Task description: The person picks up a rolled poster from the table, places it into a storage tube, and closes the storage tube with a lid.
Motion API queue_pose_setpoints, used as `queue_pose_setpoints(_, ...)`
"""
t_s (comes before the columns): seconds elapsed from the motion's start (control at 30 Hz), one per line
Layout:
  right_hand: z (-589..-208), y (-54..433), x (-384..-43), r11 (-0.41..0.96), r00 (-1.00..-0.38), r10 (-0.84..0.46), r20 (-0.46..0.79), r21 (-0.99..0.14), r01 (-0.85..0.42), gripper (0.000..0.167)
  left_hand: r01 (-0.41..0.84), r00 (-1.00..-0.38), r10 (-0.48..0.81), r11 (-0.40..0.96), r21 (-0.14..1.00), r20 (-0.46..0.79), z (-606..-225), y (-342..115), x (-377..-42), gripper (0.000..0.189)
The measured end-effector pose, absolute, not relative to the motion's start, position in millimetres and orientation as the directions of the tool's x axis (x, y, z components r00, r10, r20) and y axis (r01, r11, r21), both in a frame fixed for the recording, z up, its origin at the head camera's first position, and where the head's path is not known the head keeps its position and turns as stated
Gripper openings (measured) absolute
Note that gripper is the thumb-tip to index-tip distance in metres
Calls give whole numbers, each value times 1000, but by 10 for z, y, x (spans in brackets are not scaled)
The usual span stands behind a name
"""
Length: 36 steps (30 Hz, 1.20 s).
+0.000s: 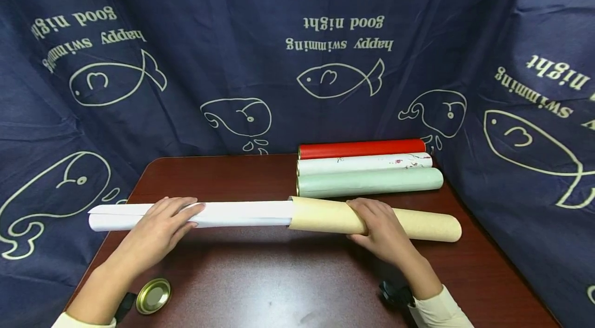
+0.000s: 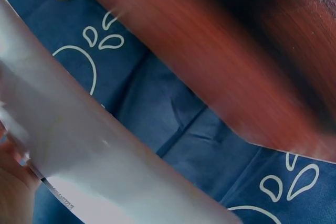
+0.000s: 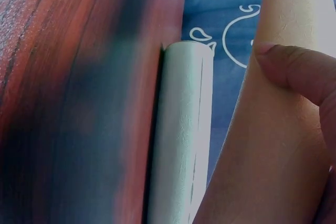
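Note:
A roll of white paper point(image 1: 246, 214) reaches partway into the mouth of a pale yellow cardboard tube point(image 1: 321, 214). My left hand point(image 1: 160, 230) grips the roll towards its left end, with the fingers over the top. Around the middle of the tube, my right hand point(image 1: 383, 230) holds on from above. In the right wrist view, the thumb point(image 3: 294, 69) lies along the side of the yellow tube point(image 3: 273, 145). The left wrist view shows the white paper point(image 2: 100, 145) close up, with a small printed mark near its edge. How far the paper goes inside the tube is hidden.
Behind the yellow tube lie a red tube point(image 1: 362, 149), a white patterned tube point(image 1: 362, 164) and a light green tube point(image 1: 372, 182), side by side. A round gold-rimmed lid point(image 1: 154, 296) lies by the left forearm on the dark red table point(image 1: 269, 276). Navy printed cloth point(image 1: 260, 59) hangs around it.

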State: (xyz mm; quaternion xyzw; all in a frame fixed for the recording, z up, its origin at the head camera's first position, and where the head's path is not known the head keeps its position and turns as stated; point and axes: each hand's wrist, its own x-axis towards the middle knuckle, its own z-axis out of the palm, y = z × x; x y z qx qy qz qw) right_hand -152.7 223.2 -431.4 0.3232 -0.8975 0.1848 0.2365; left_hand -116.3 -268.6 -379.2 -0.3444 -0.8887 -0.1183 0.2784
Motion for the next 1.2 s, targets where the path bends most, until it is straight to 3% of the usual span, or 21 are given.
queue_pose_setpoints(0.17,-4336,2238,-1532,712,-664,-517,540,-161,-684,78,694,-559,584,718,-53,588,-3766,-2712,-1162,51)
queue_pose_setpoints(0.67,-4343,2159,-1515,663,-620,-578,530,-138,-736,75,731,-505,654,672,-124,564,-3789,-2579,-1164,48)
queue_pose_setpoints(0.93,-4375,2091,-1509,651,-612,-578,541,-147,-745,72,772,-480,649,632,-68,591,-3818,-2306,-1138,45)
queue_pose_setpoints(1.2,-4384,2057,-1494,658,-616,-577,535,-142,-740,75,777,-486,690,622,-97,537,-3950,-2180,-1109,51)
